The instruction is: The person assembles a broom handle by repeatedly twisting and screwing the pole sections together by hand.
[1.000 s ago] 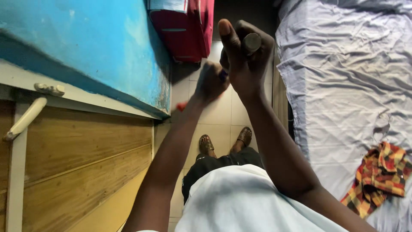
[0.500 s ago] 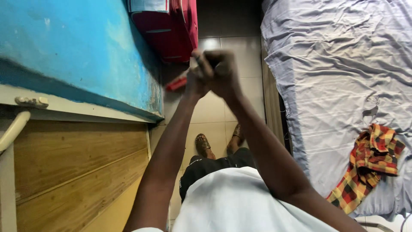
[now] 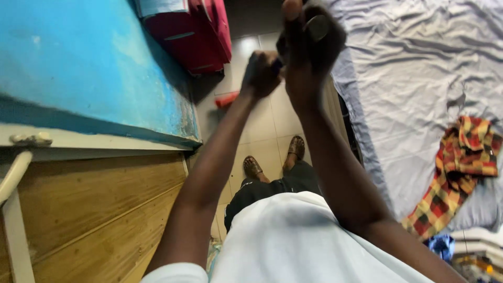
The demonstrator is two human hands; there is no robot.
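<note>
Both hands are raised in front of me, over the tiled floor. My left hand point(image 3: 260, 73) is a fist around a slim tool whose red end point(image 3: 226, 99) sticks out to the lower left; a small blue part shows at its other end, next to my right hand. My right hand point(image 3: 309, 55) is closed on a dark cylinder point(image 3: 317, 27), whose round grey end faces me near the top edge. The two hands touch or nearly touch. What lies between them is blurred.
A blue wall point(image 3: 89, 63) and a wooden door point(image 3: 94, 209) with a white handle point(image 3: 13, 175) stand on the left. A red suitcase point(image 3: 194, 36) sits on the floor ahead. A bed with a grey sheet point(image 3: 419, 68) and a plaid cloth point(image 3: 456, 167) fills the right. My sandalled feet point(image 3: 275, 160) are below.
Half a second ago the hands were pressed together lower down. Now they are higher and slightly apart, with the cylinder's end showing again. My view has tilted to the right.
</note>
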